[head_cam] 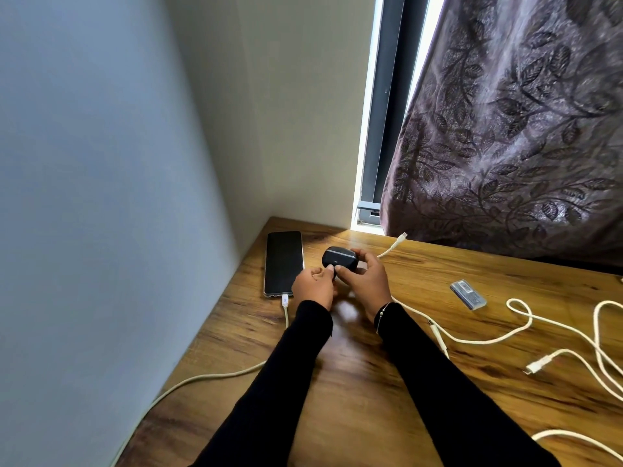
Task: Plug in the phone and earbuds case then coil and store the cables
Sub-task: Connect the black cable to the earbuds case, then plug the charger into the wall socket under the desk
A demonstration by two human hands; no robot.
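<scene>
Right hand in curled grip around earbuds case, left hand pinching at its near edge (held item hidden).

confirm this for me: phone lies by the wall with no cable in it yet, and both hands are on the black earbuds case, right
Not quite. The head view shows a white cable already plugged into the near end of the phone by the wall. The rest holds: left hand and right hand are both on the black earbuds case.
</scene>
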